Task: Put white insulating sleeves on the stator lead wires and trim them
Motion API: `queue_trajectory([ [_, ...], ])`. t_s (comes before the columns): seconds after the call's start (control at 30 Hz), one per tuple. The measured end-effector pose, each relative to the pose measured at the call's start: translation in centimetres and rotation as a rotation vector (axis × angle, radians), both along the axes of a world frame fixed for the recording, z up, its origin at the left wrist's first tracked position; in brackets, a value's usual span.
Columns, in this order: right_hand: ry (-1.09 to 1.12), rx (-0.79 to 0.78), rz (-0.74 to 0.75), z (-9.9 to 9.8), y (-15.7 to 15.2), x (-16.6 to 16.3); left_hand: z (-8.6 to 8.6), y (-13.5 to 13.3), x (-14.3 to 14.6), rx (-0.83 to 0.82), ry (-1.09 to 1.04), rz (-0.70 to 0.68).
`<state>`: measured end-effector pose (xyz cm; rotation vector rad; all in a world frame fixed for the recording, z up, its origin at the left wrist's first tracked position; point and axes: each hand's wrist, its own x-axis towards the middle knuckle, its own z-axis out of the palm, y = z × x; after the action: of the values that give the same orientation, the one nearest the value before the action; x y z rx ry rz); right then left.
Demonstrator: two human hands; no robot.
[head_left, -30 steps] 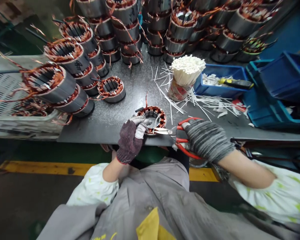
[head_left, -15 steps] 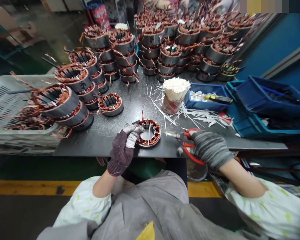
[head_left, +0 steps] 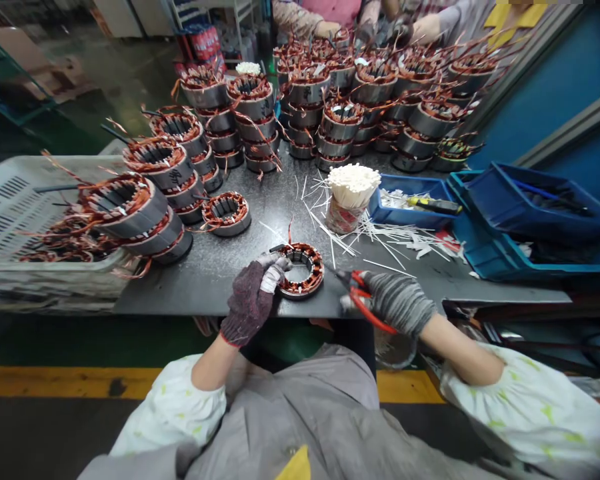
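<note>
A motor stator (head_left: 314, 285), a steel ring wound with copper, lies near the table's front edge. My left hand (head_left: 253, 293), in a dark maroon glove with white wrapping on the fingers, is closed on its left rim. A dark sleeved lead and a copper wire end stick out at its back. Just right of the ring, my right hand (head_left: 397, 300) in a grey striped glove is wrapped round red-handled pliers (head_left: 363, 300). Their jaws point toward the stator's right side and look blurred; I cannot tell whether they touch it.
Another stator (head_left: 226, 215) lies behind left, near stacked stators (head_left: 155, 220) and a pale crate (head_left: 15, 267). A tub of white sticks (head_left: 347, 213) stands among loose sticks. Blue bins (head_left: 545, 200) are at right. Across the table, a co-worker's hand (head_left: 327, 29) is near more stacks.
My right hand has brought the pliers left, closer to the stator. The white strip across the ring's opening is gone; a white stick now lies behind it. My left hand keeps its grip.
</note>
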<state>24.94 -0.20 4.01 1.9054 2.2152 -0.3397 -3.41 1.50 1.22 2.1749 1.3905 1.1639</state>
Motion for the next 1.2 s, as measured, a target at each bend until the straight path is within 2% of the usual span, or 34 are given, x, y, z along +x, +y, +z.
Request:
queue_trajectory([
  [0.13,-0.14,0.092,-0.296,-1.0,1.5,5.4,1.6,-0.8,0.4,0.201,0.17,-0.052],
  [0.2,-0.207,0.222,-0.361,-1.3,1.8,6.9,2.1,-1.0,1.6,0.306,0.308,-0.093],
  [0.23,-0.207,0.303,-0.345,-1.5,1.8,6.9,2.1,-1.1,2.4,0.319,0.382,-0.115],
  [0.27,-0.173,0.377,-0.293,-1.8,1.7,6.4,1.9,-1.0,3.2,0.306,0.456,-0.132],
  [0.33,-0.003,0.448,-0.07,-2.9,1.4,4.3,1.3,-0.6,4.5,0.225,0.603,-0.143],
  [0.4,0.22,0.388,0.233,-4.6,1.3,1.6,0.6,-0.2,4.7,0.132,0.698,-0.153],
  [0.47,0.309,0.297,0.403,-6.1,1.7,-0.1,0.1,-0.4,3.7,0.086,0.705,-0.153],
  [0.5,0.286,0.276,0.392,-6.7,2.2,-0.6,0.1,-0.7,2.9,0.083,0.687,-0.147],
  [0.53,0.229,0.278,0.321,-7.0,2.9,-0.7,0.1,-1.1,1.8,0.094,0.665,-0.133],
  [0.6,0.098,0.321,0.142,-6.8,4.6,-1.1,0.4,-2.3,-0.2,0.133,0.647,-0.087],
  [0.63,0.065,0.348,0.107,-6.4,5.5,-1.6,0.6,-2.8,-1.1,0.145,0.659,-0.065],
  [0.7,0.102,0.383,0.197,-5.2,7.3,-3.9,0.9,-3.6,-2.5,0.126,0.715,-0.029],
  [0.77,0.223,0.384,0.394,-4.4,8.9,-7.8,1.1,-4.0,-3.4,0.057,0.788,0.01],
  [0.83,0.321,0.346,0.547,-4.3,10.4,-11.8,1.2,-4.1,-4.1,0.0,0.822,0.047],
  [0.9,0.364,0.288,0.633,-5.0,11.6,-14.3,1.2,-4.1,-5.0,-0.015,0.8,0.075],
  [0.93,0.369,0.273,0.627,-5.5,12.1,-14.6,1.2,-4.1,-5.5,-0.02,0.768,0.088],
  [1.03,0.292,0.314,0.405,-6.4,12.8,-12.7,2.1,-3.5,-7.2,-0.131,0.581,0.125],
  [1.1,0.199,0.385,0.231,-6.1,12.2,-10.7,3.2,-2.5,-8.0,-0.29,0.385,0.138],
  [1.13,0.177,0.42,0.201,-5.8,11.5,-10.1,4.0,-1.8,-8.1,-0.352,0.303,0.145],
  [1.2,0.234,0.464,0.306,-5.3,9.2,-10.1,5.5,0.3,-7.9,-0.338,0.258,0.178],
])
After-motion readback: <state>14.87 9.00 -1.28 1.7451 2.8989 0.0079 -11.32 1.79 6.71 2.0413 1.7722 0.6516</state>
